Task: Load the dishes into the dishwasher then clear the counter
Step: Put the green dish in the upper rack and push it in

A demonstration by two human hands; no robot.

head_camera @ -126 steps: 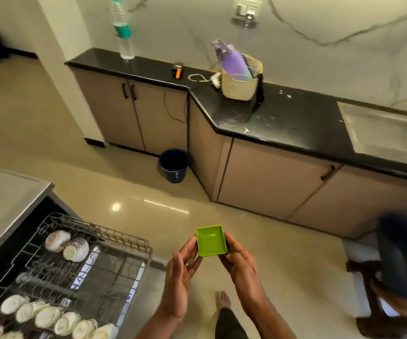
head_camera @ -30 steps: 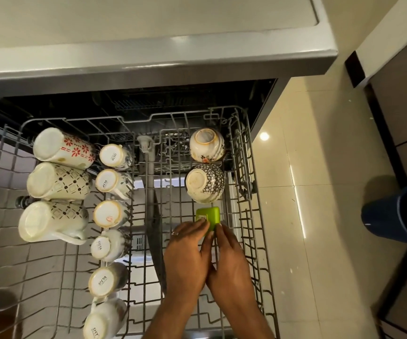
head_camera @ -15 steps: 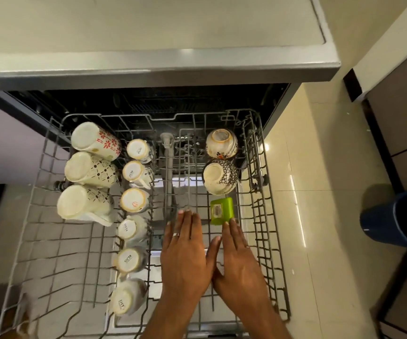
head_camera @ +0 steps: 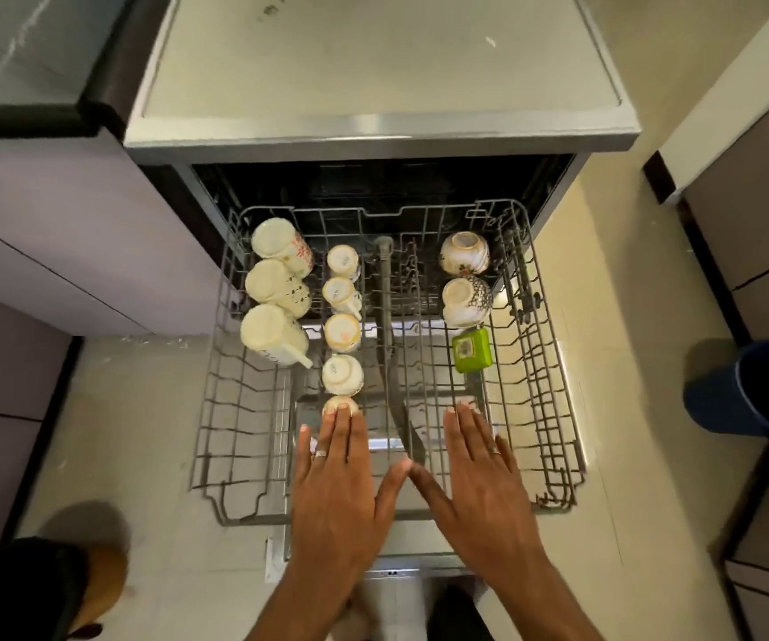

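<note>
Both hands are spread flat, palms down, over the near part of the pulled-out rack (head_camera: 553,409), and neither holds anything. The left hand (head_camera: 341,483) has its fingers straight and close together; its fingertips overlap the nearest small cup (head_camera: 340,404) in the middle row, though contact cannot be told from above. It wears a ring (head_camera: 320,453). The right hand (head_camera: 479,483) is likewise flat with straight fingers, a ring (head_camera: 496,451) on one of them. The two thumbs point toward each other and nearly meet over the rack's centre.

The green dish (head_camera: 471,350) stands on its edge in the right part of the rack, just near of a patterned bowl (head_camera: 465,300) and apart from the right fingertips. A second bowl (head_camera: 465,253) sits farther back in the same row. On the left, three mugs (head_camera: 273,333) lie tilted in a row, and beside them runs a line of small cups (head_camera: 343,333) from far to near.

The dishwasher (head_camera: 373,76) has a pale flat top. A blue bin (head_camera: 743,390) stands on the floor at the right.
</note>
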